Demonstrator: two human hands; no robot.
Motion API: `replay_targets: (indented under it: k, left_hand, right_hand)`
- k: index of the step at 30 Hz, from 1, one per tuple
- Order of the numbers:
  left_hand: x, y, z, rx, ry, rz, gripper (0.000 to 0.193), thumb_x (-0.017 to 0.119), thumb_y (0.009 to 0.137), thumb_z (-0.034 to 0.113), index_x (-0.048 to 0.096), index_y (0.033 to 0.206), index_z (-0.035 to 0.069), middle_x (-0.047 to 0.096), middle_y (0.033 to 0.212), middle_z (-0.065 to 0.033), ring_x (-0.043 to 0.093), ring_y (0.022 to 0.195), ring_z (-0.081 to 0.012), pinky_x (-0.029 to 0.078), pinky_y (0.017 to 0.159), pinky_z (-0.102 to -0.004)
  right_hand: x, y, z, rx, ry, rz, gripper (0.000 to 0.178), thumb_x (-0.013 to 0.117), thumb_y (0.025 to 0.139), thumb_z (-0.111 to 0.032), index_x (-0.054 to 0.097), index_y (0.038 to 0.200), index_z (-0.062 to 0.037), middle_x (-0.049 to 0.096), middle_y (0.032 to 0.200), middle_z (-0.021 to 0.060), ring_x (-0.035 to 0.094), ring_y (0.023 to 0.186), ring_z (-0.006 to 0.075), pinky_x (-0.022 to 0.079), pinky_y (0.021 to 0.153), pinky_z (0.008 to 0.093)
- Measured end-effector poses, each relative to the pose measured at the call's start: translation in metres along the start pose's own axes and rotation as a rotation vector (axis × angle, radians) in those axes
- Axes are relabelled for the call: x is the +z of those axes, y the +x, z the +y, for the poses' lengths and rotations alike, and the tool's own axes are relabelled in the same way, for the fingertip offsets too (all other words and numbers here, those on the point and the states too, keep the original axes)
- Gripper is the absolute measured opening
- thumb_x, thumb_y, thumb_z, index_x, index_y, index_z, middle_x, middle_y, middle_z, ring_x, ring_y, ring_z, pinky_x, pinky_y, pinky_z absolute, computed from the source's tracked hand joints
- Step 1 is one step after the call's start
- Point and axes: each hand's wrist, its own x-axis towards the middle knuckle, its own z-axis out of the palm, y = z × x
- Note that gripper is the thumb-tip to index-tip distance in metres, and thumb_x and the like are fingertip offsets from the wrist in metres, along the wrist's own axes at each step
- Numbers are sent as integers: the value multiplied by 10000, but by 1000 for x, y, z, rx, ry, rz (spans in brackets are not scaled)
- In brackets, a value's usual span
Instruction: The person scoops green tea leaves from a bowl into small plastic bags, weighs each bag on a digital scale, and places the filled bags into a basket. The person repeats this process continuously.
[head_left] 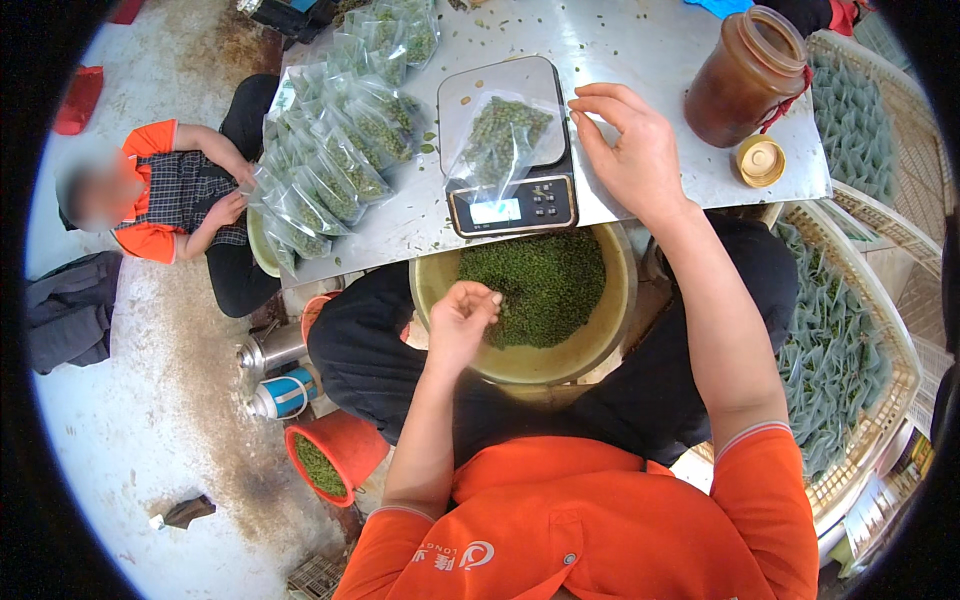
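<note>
On the metal table a digital scale point(510, 205) carries a clear plastic bag point(503, 140) partly filled with small green grains, its mouth end lying over the display. My right hand point(632, 150) hovers just right of the scale, fingers and thumb apart, holding nothing. Below the table edge, a yellowish basin point(608, 340) between my legs holds a heap of the green grains point(535, 285). Over the left part of that heap is my left hand point(463, 318), its fingertips pinched together; whatever is between them is too small to make out.
Many filled bags point(345, 150) pile up left of the scale, beside a person point(180, 190) handling one. A brown jar point(745, 75) and its gold lid point(758, 162) stand right. Crates of bags point(830, 350) line the right; a red bucket point(340, 455) and thermos point(285, 392) sit lower left.
</note>
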Motion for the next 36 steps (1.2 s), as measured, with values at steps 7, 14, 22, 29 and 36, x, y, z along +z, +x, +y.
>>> replay_targets:
  k: [7, 14, 22, 29, 36]
  left_hand:
    - [4, 15, 33, 301, 297, 396, 114, 772, 941, 53, 684, 1003, 17, 656, 844, 26, 575, 719, -33, 491, 655, -199]
    - [8, 38, 28, 414, 239, 463, 81, 730, 979, 88, 684, 1023, 37, 568, 803, 63, 483, 672, -20, 388, 613, -177]
    - [-32, 28, 39, 341, 381, 560, 67, 723, 968, 66, 695, 994, 11, 662, 839, 14, 561, 686, -44, 458, 648, -208]
    - [-28, 40, 53, 400, 810, 549, 99, 759, 907, 74, 730, 977, 11, 665, 866, -54, 599, 707, -143, 497, 691, -292]
    - [-26, 43, 68, 407, 957, 475, 122, 724, 892, 106, 695, 952, 4, 655, 898, -134, 644, 759, -279, 521, 722, -371]
  right_hand:
    - [2, 0, 0, -5, -1, -6, 140, 688, 926, -122, 761, 1036, -76, 725, 1169, 47, 710, 957, 298, 574, 818, 382]
    - [3, 1, 3, -34, 4, -4, 136, 689, 924, -120, 757, 1030, -68, 725, 1154, 59, 706, 979, 308, 571, 830, 386]
    - [4, 0, 3, -66, -12, 19, 135, 688, 927, -122, 756, 1032, -71, 726, 1149, 58, 706, 978, 311, 572, 831, 387]
    - [4, 0, 4, -65, -20, 8, 131, 685, 932, -127, 758, 1030, -77, 726, 1151, 57, 707, 969, 307, 572, 814, 389]
    - [4, 0, 4, -72, -5, 4, 135, 677, 938, -128, 758, 1033, -77, 726, 1151, 59, 708, 955, 314, 570, 809, 389]
